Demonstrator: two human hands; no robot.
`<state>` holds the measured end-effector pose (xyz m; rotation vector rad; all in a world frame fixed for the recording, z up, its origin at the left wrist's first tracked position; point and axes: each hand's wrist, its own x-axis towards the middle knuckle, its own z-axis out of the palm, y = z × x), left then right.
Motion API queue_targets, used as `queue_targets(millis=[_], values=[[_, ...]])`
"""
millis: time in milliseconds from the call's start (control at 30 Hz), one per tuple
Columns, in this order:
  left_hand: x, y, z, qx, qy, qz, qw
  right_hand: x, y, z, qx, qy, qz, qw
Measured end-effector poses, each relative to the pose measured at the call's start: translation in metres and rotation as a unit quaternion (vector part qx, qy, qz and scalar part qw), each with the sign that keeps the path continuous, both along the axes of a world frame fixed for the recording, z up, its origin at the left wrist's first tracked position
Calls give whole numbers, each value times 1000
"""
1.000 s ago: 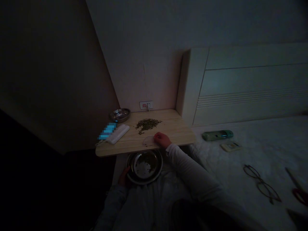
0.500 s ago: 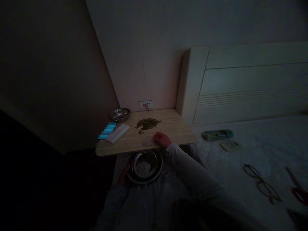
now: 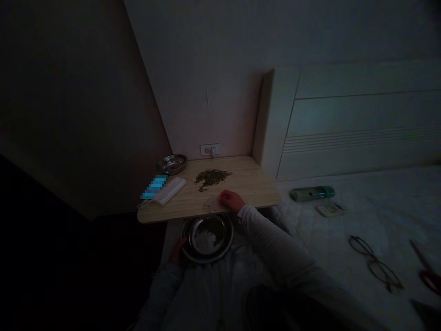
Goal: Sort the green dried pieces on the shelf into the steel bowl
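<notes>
item: right hand (image 3: 232,201), at the near edge of the tabletop (image 3: 251,181); grip pinched, apparently on the edge of a thin, see-through piece (image 3: 211,203).
item: left hand (image 3: 178,253), at the left side of the steel basin (image 3: 228,248); grip closed on the rim, fingers beneath hidden.
item: basin, below the near edge of the tabletop, dark grains (image 3: 215,227) scattered inside.
item: loose pile of small, dark green-brown grains (image 3: 211,177), mid-tabletop, beyond the right hand.
item: metal bowl (image 3: 172,163), back left corner.
item: white power strip (image 3: 170,191), left side, beside a blurred, lit blue screen (image 3: 155,187).
item: wall socket (image 3: 210,149), plug inserted, above the tabletop.
items on the bed (image 3: 310,239), right: green case (image 3: 312,193), pale flat object (image 3: 330,209), glasses (image 3: 374,260), red-handled scissors (image 3: 429,271).
</notes>
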<state>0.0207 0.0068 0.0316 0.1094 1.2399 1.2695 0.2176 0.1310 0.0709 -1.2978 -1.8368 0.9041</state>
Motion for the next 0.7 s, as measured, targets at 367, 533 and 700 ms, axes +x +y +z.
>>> queue_targets(millis=[367, 533, 700], values=[[9, -6, 19, -3, 37, 28, 999, -1, 2, -3, -11, 0, 13, 1000], [10, -8, 26, -6, 37, 19, 999, -1, -1, 2, -1, -16, 7, 1000], [10, -8, 26, 5, 25, -5, 1000, 0, -1, 2, -5, 9, 11, 1000]])
